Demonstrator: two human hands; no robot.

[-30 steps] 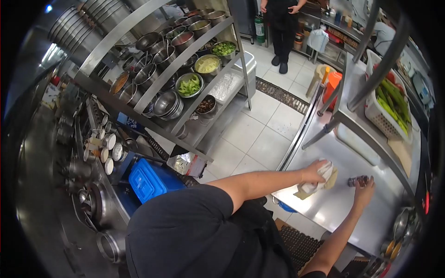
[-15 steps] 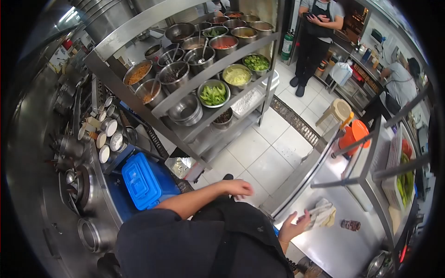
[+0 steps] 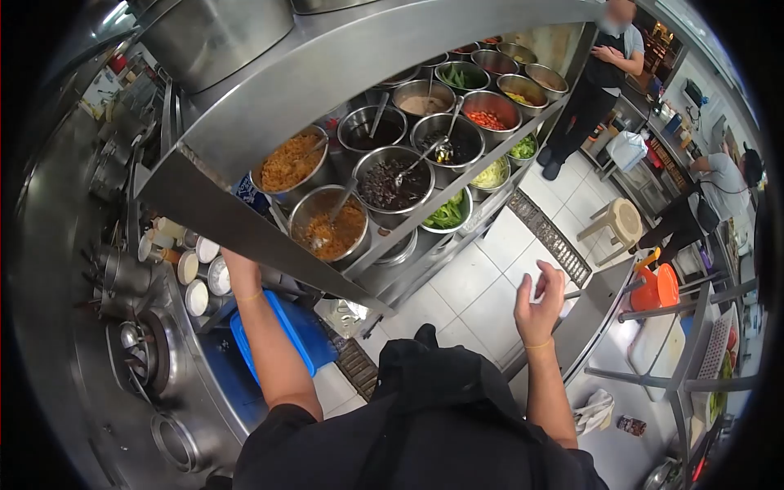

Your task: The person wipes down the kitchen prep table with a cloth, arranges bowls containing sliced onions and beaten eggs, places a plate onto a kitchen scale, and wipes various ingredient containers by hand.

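Observation:
My left hand reaches forward beside the steel shelf's corner post, close to several white-topped containers. The post hides its fingers, so I cannot tell whether it grips anything. My right hand is raised over the floor with its fingers loosely bent and apart, holding nothing. On the shelf in front of me stand steel bowls: one of orange-brown food with a spoon, one of shredded orange food, one of dark pieces and one of green leaves.
A blue lidded bin stands below my left arm. To the right, a steel counter carries a cloth and a small jar. An orange container and a plastic stool are beyond. Two people stand farther off.
I have moved nearer the shelf, and its bowls look larger. My left hand has stretched forward to the left, behind the post. My right hand has risen away from the counter cloth.

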